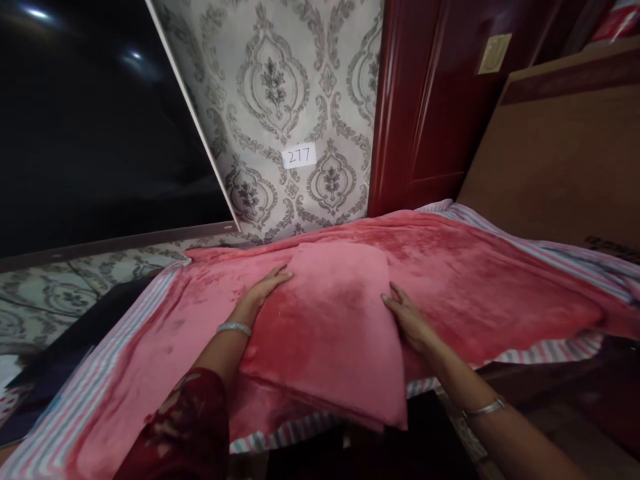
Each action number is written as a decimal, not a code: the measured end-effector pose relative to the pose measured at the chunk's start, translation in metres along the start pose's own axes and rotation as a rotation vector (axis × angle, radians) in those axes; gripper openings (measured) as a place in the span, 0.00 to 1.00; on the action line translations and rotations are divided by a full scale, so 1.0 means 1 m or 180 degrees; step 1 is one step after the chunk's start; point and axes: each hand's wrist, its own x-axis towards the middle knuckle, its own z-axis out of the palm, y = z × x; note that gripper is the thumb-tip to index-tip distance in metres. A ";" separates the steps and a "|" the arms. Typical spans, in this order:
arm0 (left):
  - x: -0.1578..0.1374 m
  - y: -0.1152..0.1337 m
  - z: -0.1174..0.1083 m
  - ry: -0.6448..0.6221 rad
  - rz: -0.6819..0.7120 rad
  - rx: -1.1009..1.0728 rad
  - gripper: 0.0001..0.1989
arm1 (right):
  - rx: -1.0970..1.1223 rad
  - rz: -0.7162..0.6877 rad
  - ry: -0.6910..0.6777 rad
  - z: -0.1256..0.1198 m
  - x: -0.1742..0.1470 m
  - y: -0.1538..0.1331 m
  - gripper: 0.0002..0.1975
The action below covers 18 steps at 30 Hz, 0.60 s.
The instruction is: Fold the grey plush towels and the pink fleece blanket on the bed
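Observation:
A folded pink plush cloth [340, 320] lies in the middle, its near corner reaching the front edge of the surface. It rests on a larger spread pink plush blanket [490, 287]. My left hand [267, 287] lies along the cloth's far left edge with its fingers stretched out. At the right edge is my right hand [407, 317], thumb and fingers apart and slightly bent. Both hands touch or nearly touch the sides of the cloth, and neither is closed round it.
A striped sheet [115, 340] shows under the blanket's borders. Behind stand a patterned wall with a paper label [299, 155] reading 277, a large dark screen [100, 127] at left, a dark red wooden panel [440, 100], and a big cardboard box [565, 153] at right.

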 end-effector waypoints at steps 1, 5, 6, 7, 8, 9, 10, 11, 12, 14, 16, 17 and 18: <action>0.003 0.000 0.003 -0.0017 0.0019 0.0122 0.54 | -0.0073 -0.0101 -0.0026 0.004 0.002 -0.003 0.44; 0.001 0.002 0.007 -0.0064 0.0495 0.0542 0.51 | 0.0045 -0.0315 -0.0091 0.011 0.015 -0.010 0.45; -0.003 0.005 0.005 -0.0044 0.0589 0.0585 0.49 | 0.0156 -0.0328 -0.0085 0.012 0.020 -0.014 0.46; -0.008 0.009 0.003 -0.0009 0.0678 0.0605 0.47 | 0.0244 -0.0352 -0.0065 0.013 0.025 -0.019 0.47; -0.014 0.016 0.000 0.0044 0.0768 0.0594 0.46 | 0.0292 -0.0401 -0.0049 0.014 0.030 -0.027 0.46; -0.021 0.026 -0.003 0.0112 0.0843 0.0548 0.45 | 0.0302 -0.0466 -0.0062 0.016 0.036 -0.037 0.46; -0.028 0.036 -0.008 0.0194 0.0891 0.0462 0.44 | 0.0302 -0.0549 -0.0106 0.018 0.044 -0.050 0.45; -0.035 0.048 -0.013 0.0285 0.0893 0.0335 0.44 | 0.0320 -0.0634 -0.0184 0.021 0.052 -0.064 0.44; -0.041 0.059 -0.018 0.0385 0.0853 0.0171 0.44 | 0.0359 -0.0699 -0.0294 0.025 0.060 -0.079 0.43; -0.048 0.078 -0.028 0.0615 0.0767 -0.0184 0.45 | 0.0469 -0.0736 -0.0496 0.036 0.079 -0.105 0.41; -0.050 0.084 -0.036 0.0908 0.0737 -0.0433 0.45 | 0.0509 -0.0638 -0.0524 0.048 0.096 -0.118 0.43; -0.050 0.081 -0.037 0.1072 0.0648 -0.0511 0.46 | 0.0465 -0.0523 -0.0475 0.054 0.102 -0.117 0.44; -0.049 0.074 -0.038 0.1229 0.0481 -0.0561 0.46 | 0.0381 -0.0394 -0.0397 0.058 0.106 -0.111 0.45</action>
